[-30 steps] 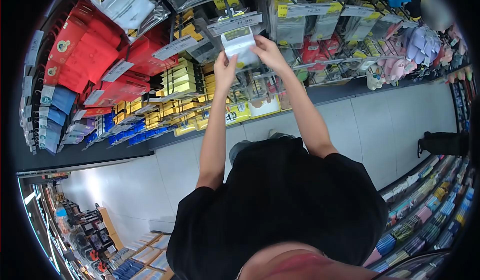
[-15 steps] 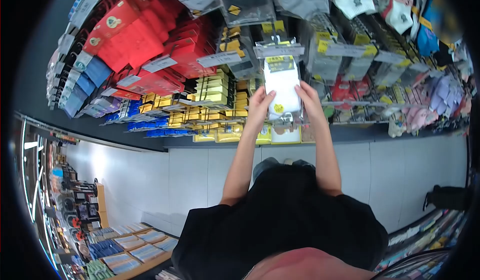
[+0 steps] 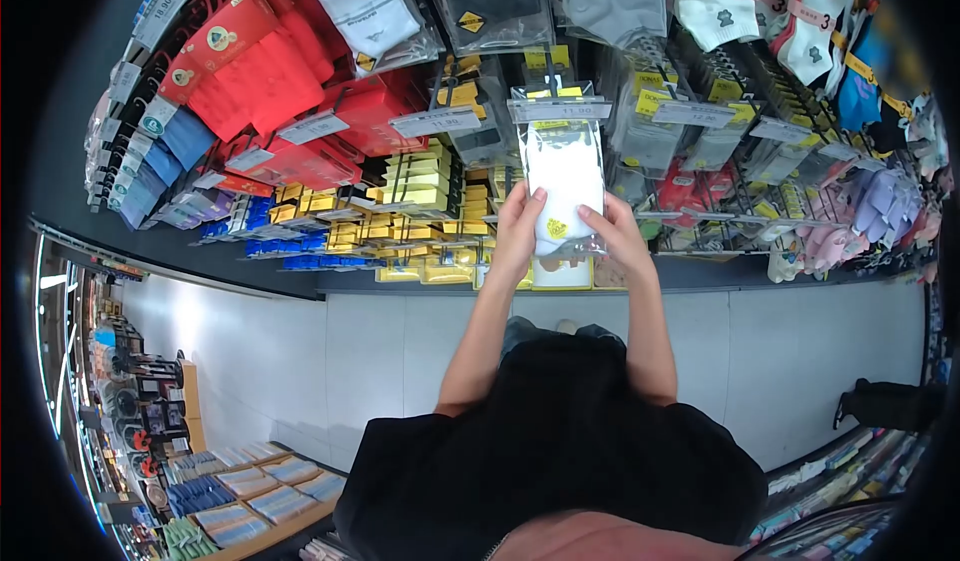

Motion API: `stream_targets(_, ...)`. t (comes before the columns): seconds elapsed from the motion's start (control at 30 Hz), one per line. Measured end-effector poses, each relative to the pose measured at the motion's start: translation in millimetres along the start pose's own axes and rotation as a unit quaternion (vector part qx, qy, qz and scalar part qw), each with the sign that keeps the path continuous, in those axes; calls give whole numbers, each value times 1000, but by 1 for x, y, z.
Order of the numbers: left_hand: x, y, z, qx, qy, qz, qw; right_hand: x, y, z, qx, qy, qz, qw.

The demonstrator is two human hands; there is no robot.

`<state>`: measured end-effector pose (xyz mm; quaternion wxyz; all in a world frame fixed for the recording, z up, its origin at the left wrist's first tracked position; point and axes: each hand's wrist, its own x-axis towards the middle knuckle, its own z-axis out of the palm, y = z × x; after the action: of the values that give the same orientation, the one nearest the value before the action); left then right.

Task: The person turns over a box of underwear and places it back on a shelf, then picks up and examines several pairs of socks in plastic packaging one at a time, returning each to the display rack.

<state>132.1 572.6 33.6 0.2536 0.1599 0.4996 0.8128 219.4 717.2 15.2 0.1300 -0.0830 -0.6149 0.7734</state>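
A clear-film pack of white socks (image 3: 565, 176) hangs in view directly below a price tag (image 3: 570, 112) reading 11.90, its upper end partly hidden by the tag. The white fabric lies folded flat and lengthwise inside the glossy wrapper, its long sides running down from the tag. A strip of yellow label shows just beneath the tag; a round yellow mark sits at the end farther from it. The left hand (image 3: 517, 226) grips the pack's left edge, the right hand (image 3: 620, 233) its lower right, thumbs on the front.
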Motion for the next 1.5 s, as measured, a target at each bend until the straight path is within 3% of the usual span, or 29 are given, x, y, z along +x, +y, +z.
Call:
stream_targets(0.17,-1,-2,-6,11,-18,-15,1000,4,7,1,22,1,-44,999)
stream_targets(0.47,-12,3,-6,23,-7,-54,998,-10,4,2,47,-10,28,998)
stream_targets(0.87,-35,0,6,12,-24,3,1000,-20,14,-10,43,-34,-10,998)
stream_targets(1.13,-49,-6,-4,53,-18,-14,998,-26,22,-16,92,-119,11,989)
stream_targets(1.5,-52,-17,-6,20,3,-34,999,-28,31,-27,19,-119,29,992)
